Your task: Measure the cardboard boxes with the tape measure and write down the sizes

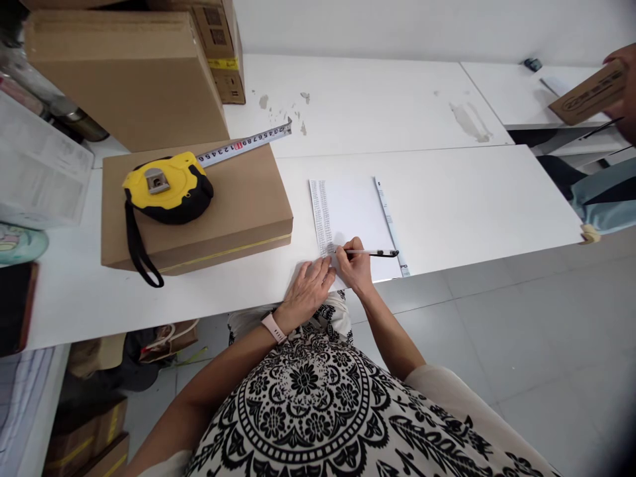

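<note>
My right hand (354, 266) grips a pen (370, 252), its tip on the lower left of a white sheet of paper (350, 212) that has a printed column of small text down its left side. My left hand (309, 289) lies flat, fingers spread, on the white table (447, 205) and holds down the sheet's lower left corner. A pink watch (273, 327) is on my left wrist. A ruler (391, 225) lies along the sheet's right edge.
A yellow and black tape measure (169, 187), tape pulled out, sits on a flat cardboard box (238, 205) to the left. Bigger cardboard boxes (129, 73) stand behind it. At the far right another person's hand (627, 93) holds a small cardboard box (589, 96).
</note>
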The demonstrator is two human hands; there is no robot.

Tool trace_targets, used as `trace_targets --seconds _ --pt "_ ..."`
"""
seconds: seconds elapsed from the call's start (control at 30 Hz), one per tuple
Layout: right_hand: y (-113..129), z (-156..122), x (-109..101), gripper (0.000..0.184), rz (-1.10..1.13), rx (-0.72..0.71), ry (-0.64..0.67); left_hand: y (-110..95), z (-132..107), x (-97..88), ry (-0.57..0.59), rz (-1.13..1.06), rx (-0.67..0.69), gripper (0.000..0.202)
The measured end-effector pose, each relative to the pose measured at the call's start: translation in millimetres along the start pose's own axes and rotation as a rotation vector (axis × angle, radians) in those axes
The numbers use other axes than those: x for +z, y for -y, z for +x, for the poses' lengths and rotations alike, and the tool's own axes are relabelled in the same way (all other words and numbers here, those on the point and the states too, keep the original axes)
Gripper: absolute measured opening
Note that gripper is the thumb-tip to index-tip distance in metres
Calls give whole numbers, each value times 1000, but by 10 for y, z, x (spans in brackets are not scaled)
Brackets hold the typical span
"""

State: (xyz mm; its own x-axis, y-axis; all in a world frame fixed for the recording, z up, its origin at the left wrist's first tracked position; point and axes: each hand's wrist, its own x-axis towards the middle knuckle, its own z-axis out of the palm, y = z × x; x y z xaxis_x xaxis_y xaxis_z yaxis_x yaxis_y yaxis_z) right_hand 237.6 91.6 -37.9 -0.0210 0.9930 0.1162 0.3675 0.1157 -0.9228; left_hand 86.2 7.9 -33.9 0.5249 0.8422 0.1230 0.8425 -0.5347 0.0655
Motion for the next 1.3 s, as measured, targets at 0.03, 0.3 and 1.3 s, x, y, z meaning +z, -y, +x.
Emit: trace_targets --seconds 0.03,0.3,1.3 --pt "1 2 -2 23 -4 -2 -3 0 1 -2 3 -1 0 45" --pt "-26 7 -3 24 -16 -7 -18 1 0 -13 14 -8 2 46" --pt "-16 15 -1 27 -6 18 -25 0 4 -17 13 -36 -7 46"
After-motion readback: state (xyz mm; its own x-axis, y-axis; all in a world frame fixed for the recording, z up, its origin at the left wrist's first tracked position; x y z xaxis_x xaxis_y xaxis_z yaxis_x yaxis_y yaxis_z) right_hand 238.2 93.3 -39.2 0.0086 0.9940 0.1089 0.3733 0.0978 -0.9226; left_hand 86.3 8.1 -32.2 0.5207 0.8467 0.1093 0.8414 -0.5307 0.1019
